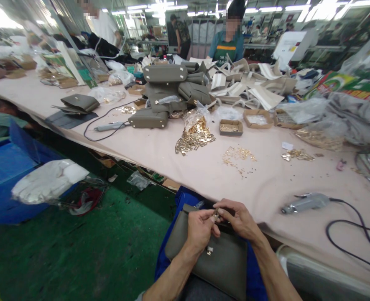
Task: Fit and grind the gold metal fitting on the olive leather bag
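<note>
Head view showed, beyond the left grip (200, 228), a clear bag (193, 120) spilling gold fittings (192, 141) onto the desk (156, 156). That grip and the right grip (240, 218) together pinched a small metal piece (216, 213), mostly covered, above an olive bag (220, 261) partly hidden by forearms (179, 269). Beyond the right grip stood a small box (231, 133) of tiny parts (230, 126), then another box (260, 125), its pale contents (256, 120) hard to make out.

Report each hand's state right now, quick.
Left hand: closed, pinching a small metal piece above the grey-green bag.
Right hand: closed, thumb and fingertips on the same small metal piece.
</note>
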